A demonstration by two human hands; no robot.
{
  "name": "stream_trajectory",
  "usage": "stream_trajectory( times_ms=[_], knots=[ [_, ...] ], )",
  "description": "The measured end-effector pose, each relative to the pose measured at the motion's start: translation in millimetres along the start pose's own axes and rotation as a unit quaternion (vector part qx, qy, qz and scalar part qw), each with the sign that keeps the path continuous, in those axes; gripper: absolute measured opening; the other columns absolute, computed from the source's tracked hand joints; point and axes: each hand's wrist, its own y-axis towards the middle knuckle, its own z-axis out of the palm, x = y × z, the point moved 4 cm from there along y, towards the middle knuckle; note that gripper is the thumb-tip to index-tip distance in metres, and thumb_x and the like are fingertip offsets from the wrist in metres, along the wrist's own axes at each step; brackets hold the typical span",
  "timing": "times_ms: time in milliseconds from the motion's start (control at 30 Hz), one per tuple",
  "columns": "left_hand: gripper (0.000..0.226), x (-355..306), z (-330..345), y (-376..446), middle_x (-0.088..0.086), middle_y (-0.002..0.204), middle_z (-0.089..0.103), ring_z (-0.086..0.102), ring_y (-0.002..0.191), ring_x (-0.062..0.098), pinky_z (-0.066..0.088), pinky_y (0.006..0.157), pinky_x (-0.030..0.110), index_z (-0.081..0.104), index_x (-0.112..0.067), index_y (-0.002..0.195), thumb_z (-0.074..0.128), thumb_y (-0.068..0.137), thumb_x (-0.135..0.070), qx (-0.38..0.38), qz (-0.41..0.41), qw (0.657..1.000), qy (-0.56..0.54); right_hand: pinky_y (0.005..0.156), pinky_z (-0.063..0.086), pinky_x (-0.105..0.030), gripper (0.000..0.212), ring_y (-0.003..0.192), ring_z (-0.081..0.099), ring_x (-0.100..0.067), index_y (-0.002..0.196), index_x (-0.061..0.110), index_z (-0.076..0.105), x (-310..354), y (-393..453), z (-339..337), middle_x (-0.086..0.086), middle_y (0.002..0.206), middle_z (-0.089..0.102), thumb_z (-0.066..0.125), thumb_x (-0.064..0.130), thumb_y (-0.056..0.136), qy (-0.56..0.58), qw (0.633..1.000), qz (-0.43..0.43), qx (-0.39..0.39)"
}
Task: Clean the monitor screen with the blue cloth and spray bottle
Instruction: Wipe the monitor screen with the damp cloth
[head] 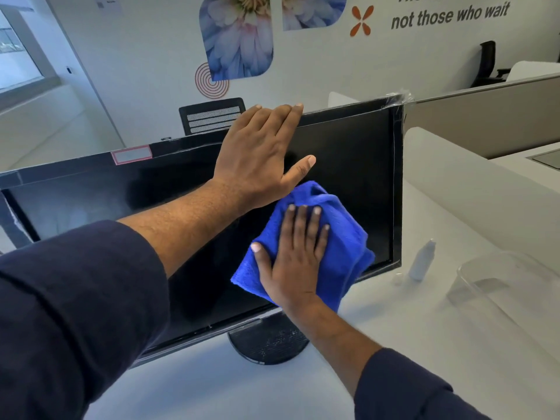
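Note:
A black monitor [357, 165] stands on a round base on the white desk, its screen dark. My right hand [295, 256] presses a bunched blue cloth [342, 237] flat against the lower right part of the screen, fingers straight. My left hand [263, 153] lies flat with straight fingers against the upper middle of the screen, its fingertips reaching the top bezel. A small white spray bottle [421, 260] stands upright on the desk just right of the monitor's lower right corner, apart from both hands.
A clear plastic container [497, 280] sits on the white desk [394, 322] right of the bottle. A small clear cap [397, 278] lies beside the bottle. A grey partition [485, 116] runs behind on the right. A black office chair [212, 115] stands beyond the monitor.

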Motion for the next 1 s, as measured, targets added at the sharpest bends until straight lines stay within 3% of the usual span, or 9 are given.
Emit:
stream_trajectory(
  times_ms=[200, 333, 400, 500, 600, 700, 800, 900, 1000],
  knots=[
    [0.080, -1.0, 0.7, 1.8, 0.006, 0.149, 0.045, 0.045, 0.131, 0.025, 0.026, 0.117, 0.042, 0.027, -0.010, 0.153, 0.024, 0.095, -0.066, 0.002, -0.007, 1.000, -0.005, 0.122, 0.005, -0.046, 0.079, 0.151, 0.007, -0.023, 0.155, 0.019, 0.018, 47.4, -32.9, 16.4, 0.000, 0.161, 0.017, 0.033, 0.068, 0.094, -0.061, 0.964, -0.260, 0.000],
    [0.079, 0.2, -1.5, 0.4, 0.006, 0.150, 0.044, 0.045, 0.132, 0.025, 0.028, 0.116, 0.041, 0.027, -0.011, 0.153, 0.023, 0.096, -0.065, 0.009, -0.002, 1.000, -0.006, 0.123, 0.009, -0.039, 0.075, 0.151, 0.009, -0.020, 0.154, 0.019, 0.026, 36.6, -31.6, 14.3, -0.001, 0.161, 0.017, 0.033, 0.065, 0.096, -0.074, 0.935, -0.348, -0.012],
    [0.079, -0.9, -3.5, 0.6, 0.006, 0.150, 0.044, 0.045, 0.131, 0.025, 0.028, 0.116, 0.041, 0.027, -0.011, 0.153, 0.022, 0.096, -0.065, 0.012, 0.001, 1.000, -0.006, 0.123, 0.009, -0.038, 0.073, 0.151, 0.009, -0.019, 0.154, 0.020, 0.026, 17.8, -22.2, 8.2, -0.002, 0.160, 0.021, 0.034, 0.064, 0.096, -0.046, 0.950, -0.309, -0.021],
    [0.080, -2.5, -5.8, 0.7, 0.005, 0.151, 0.044, 0.045, 0.131, 0.025, 0.027, 0.116, 0.040, 0.029, -0.010, 0.153, 0.022, 0.096, -0.065, 0.015, 0.000, 1.000, -0.017, 0.123, 0.005, -0.037, 0.079, 0.151, 0.002, -0.022, 0.153, 0.014, 0.017, -28.0, -2.7, -4.8, -0.006, 0.159, 0.022, 0.034, 0.064, 0.094, 0.007, 0.989, -0.138, -0.045],
    [0.080, -1.1, -6.9, 0.0, 0.005, 0.152, 0.044, 0.044, 0.132, 0.024, 0.025, 0.116, 0.039, 0.029, -0.011, 0.153, 0.021, 0.095, -0.067, 0.019, 0.000, 0.999, -0.033, 0.121, 0.007, -0.047, 0.083, 0.151, 0.001, -0.027, 0.155, 0.014, 0.004, -54.1, 26.2, -21.0, -0.009, 0.163, 0.014, 0.023, 0.067, 0.094, -0.026, 0.999, 0.011, -0.038],
    [0.082, 0.9, -8.0, -0.4, 0.004, 0.152, 0.044, 0.044, 0.132, 0.024, 0.025, 0.115, 0.038, 0.030, -0.011, 0.153, 0.020, 0.095, -0.068, 0.026, -0.004, 0.999, -0.046, 0.121, 0.005, -0.055, 0.083, 0.151, -0.004, -0.031, 0.154, 0.012, -0.004, -35.0, 45.0, -27.9, -0.012, 0.164, 0.006, 0.018, 0.065, 0.095, -0.008, 0.998, 0.056, -0.032],
    [0.084, 2.7, -9.3, -1.0, 0.005, 0.151, 0.045, 0.046, 0.130, 0.026, 0.026, 0.113, 0.038, 0.032, -0.011, 0.152, 0.020, 0.093, -0.070, 0.026, -0.004, 0.998, -0.053, 0.120, 0.005, -0.055, 0.081, 0.151, 0.001, -0.031, 0.155, 0.011, 0.014, 2.3, 45.1, -26.7, -0.011, 0.163, 0.015, 0.027, 0.064, 0.094, 0.006, 0.999, 0.021, -0.028],
    [0.085, 1.0, -10.3, -1.5, 0.005, 0.150, 0.045, 0.045, 0.130, 0.026, 0.025, 0.113, 0.037, 0.032, -0.011, 0.152, 0.021, 0.093, -0.071, 0.034, -0.005, 0.998, -0.058, 0.120, 0.009, -0.055, 0.067, 0.147, 0.021, -0.032, 0.142, 0.017, 0.045, 48.2, 27.7, -18.7, -0.006, 0.153, 0.040, 0.042, 0.062, 0.093, 0.011, 0.993, -0.115, -0.015],
    [0.086, 0.7, -13.1, -1.5, 0.005, 0.151, 0.044, 0.044, 0.131, 0.025, 0.025, 0.114, 0.038, 0.030, -0.011, 0.153, 0.020, 0.093, -0.072, 0.039, -0.005, 0.998, -0.054, 0.120, 0.014, -0.050, 0.063, 0.147, 0.023, -0.025, 0.143, 0.022, 0.044, 84.2, -12.3, 3.8, 0.001, 0.150, 0.045, 0.045, 0.061, 0.094, -0.007, 0.962, -0.272, -0.005]
  ],
)
